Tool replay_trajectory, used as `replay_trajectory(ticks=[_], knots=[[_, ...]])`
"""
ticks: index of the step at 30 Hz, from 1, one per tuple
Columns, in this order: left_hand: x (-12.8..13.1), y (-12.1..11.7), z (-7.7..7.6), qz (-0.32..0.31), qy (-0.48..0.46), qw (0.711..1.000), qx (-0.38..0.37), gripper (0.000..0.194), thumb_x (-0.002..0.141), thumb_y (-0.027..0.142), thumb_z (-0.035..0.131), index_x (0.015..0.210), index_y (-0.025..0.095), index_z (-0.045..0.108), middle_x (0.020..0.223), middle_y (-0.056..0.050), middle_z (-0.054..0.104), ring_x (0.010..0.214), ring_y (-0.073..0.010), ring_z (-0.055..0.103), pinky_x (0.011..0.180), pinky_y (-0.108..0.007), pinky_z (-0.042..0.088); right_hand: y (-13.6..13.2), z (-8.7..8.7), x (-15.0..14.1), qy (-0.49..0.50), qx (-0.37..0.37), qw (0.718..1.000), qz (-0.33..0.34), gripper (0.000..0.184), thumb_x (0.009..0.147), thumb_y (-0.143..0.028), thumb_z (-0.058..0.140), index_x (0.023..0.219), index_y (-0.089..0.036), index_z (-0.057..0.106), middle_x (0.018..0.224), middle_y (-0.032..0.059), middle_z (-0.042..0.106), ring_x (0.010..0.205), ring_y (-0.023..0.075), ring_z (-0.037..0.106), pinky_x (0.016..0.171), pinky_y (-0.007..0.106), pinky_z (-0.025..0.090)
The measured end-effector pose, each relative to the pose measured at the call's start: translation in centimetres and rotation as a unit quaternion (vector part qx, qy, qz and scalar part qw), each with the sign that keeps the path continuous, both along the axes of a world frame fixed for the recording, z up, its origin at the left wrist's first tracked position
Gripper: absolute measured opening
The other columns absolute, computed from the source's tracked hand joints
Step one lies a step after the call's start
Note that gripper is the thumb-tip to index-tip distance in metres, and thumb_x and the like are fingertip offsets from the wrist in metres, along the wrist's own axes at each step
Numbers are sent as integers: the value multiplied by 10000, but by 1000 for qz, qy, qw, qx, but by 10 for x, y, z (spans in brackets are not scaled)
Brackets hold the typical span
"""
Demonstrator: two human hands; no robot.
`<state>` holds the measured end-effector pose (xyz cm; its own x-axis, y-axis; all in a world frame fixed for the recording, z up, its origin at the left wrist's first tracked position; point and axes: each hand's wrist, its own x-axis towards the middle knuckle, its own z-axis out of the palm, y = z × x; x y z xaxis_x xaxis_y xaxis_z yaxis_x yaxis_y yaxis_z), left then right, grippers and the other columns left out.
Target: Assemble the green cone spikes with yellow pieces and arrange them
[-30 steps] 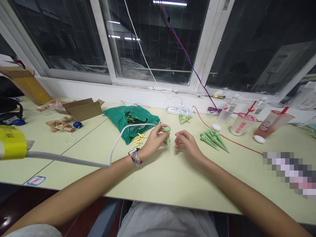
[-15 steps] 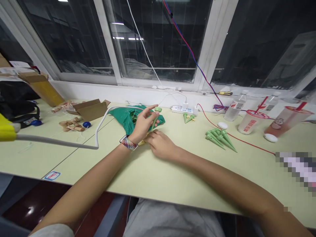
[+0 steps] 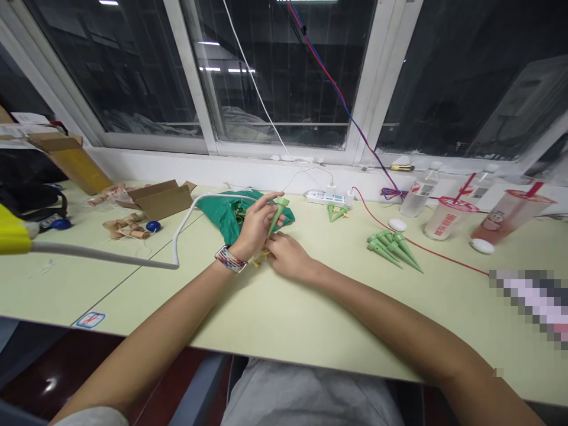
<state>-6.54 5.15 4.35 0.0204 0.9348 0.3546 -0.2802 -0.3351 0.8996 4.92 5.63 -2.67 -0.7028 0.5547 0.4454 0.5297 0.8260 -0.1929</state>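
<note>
Even light on pale-green tabletop (image 3: 328, 325), strip-light reflections (image 3: 209, 69) in dark windowpanes (image 3: 293, 89), glare (image 3: 51, 384) on red floor (image 3: 93, 373), pixelated patch (image 3: 532, 305) at right

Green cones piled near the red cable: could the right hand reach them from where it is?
Probably yes: the right hand is beside the yellow pieces, and just bare tabletop shows between it and the green cones.

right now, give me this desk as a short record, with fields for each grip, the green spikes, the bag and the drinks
left grip: around one green spike, wide end up
right grip: beside the left, at the yellow pieces; whether it holds one is hidden
loose spikes: a pile on the right; two more near the power strip
green bag: behind the left grip
drinks: cups with red straws, far right
</note>
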Motion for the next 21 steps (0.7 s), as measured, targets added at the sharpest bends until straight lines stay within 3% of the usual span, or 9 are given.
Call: replay_trajectory(ticks=[4,8,14,18,21], knots=[[0,1,-3,-12,-9,1000,-7,370,774,215,758,1127,201,648,868,-13,671,776,-165,717,754,-313,584,-8,3,20,102,-62,993,3,231,822,-57,591,964,-182,724,1033,93,645,965,229,614,864,344,513],[-1,3,-6,-37,-28,999,-8,392,760,242,825,1080,224,599,916,-9,704,887,-209,754,881,-395,593,-23,5,62,223,-154,962,17,241,772,-33,602,903,-189,731,955,41,618,852,169,642,835,317,539],[8,-1,-16,-75,10,997,-4,481,781,301,851,1189,195,619,1034,-85,760,965,-242,765,966,-443,583,-35,11,131,357,-240,899,-74,142,773,-185,670,867,-206,774,934,44,636,830,173,664,809,343,582],[19,-7,-30,-111,61,992,-28,514,791,327,849,1238,185,638,1066,-105,769,1000,-255,766,998,-439,569,-42,14,150,437,-246,858,-110,163,781,-268,718,924,-200,757,959,52,633,890,198,657,790,370,625],[25,-14,-38,-127,125,984,-30,531,815,346,826,1291,200,639,1107,-120,770,1075,-272,746,1000,-428,560,-47,16,149,424,-167,883,-117,109,825,-275,690,897,-216,746,980,57,608,878,196,649,725,357,639]])
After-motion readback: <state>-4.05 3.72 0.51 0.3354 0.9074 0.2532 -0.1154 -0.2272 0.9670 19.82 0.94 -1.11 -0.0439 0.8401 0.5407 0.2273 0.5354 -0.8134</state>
